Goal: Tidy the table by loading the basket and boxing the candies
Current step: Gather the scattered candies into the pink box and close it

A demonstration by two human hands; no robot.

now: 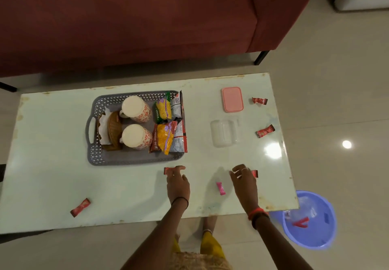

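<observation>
Loaded basket (pixel 94 156), loose candies (pixel 265 131), open box (pixel 224 133)
</observation>
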